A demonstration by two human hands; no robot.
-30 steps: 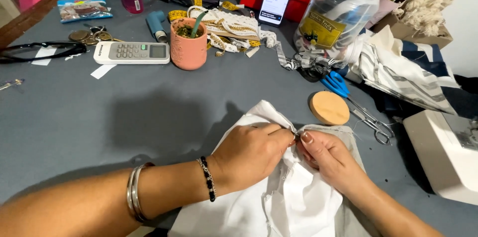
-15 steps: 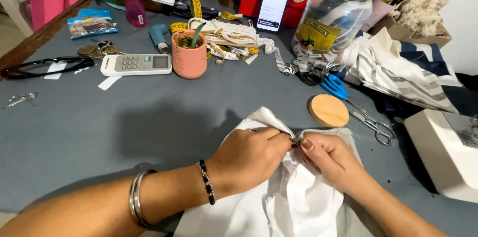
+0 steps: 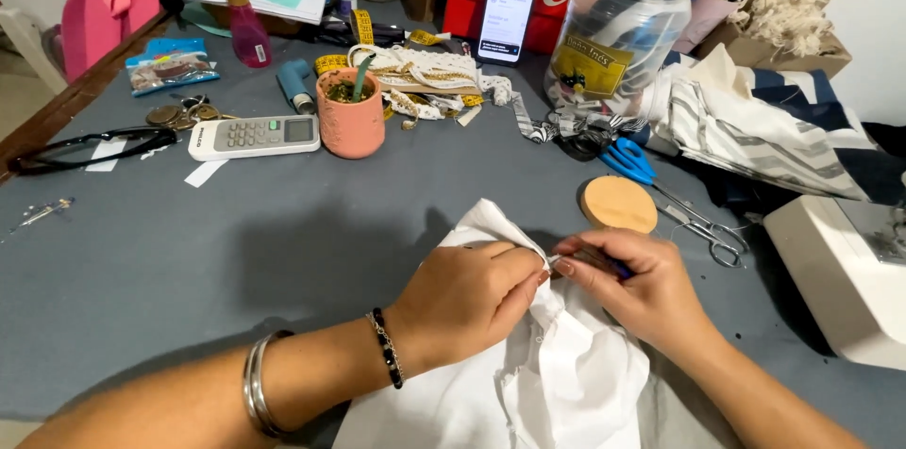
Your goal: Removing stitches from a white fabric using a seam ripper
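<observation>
Cloth: white fabric bunched at the bench's near edge | Feel: light, limp, likely slips | Left hand fingers pinch its fold | Right hand fingers clamp a small blue-tipped tool | Grip beside the seam.

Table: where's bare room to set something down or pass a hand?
Bare grey table lies between the remote and the left hand, running out to the left edge. A smaller gap sits between the pot and the wooden disc. The back edge and the right, by the scissors and striped cloth, are crowded.
</observation>
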